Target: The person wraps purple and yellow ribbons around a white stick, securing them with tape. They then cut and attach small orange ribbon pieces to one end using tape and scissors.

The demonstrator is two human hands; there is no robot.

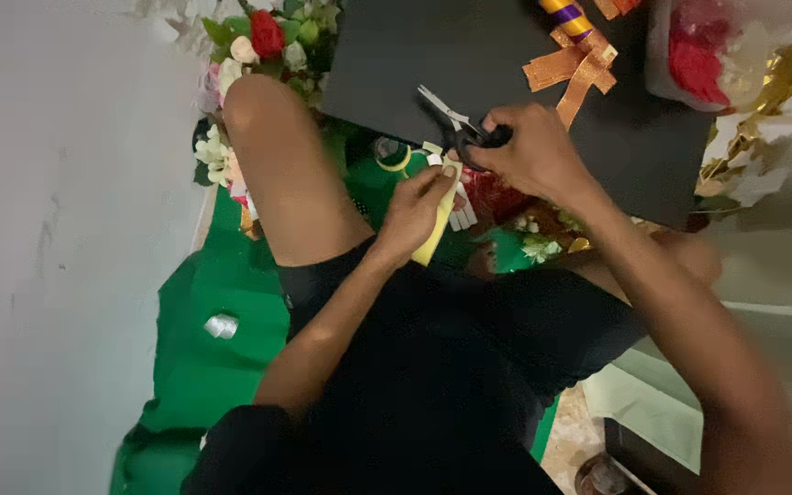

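Cutting a pale yellow strip with scissors, seen from the head camera.

The left hand (417,206) pinches the pale yellow strip (439,220) above the lap, near the raised knee (277,156). The right hand (529,151) is closed on the black-handled scissors (456,124), blades parted at the strip's upper end. A black sheet (396,55) lies behind, with glittery orange ribbon (575,69) on it.
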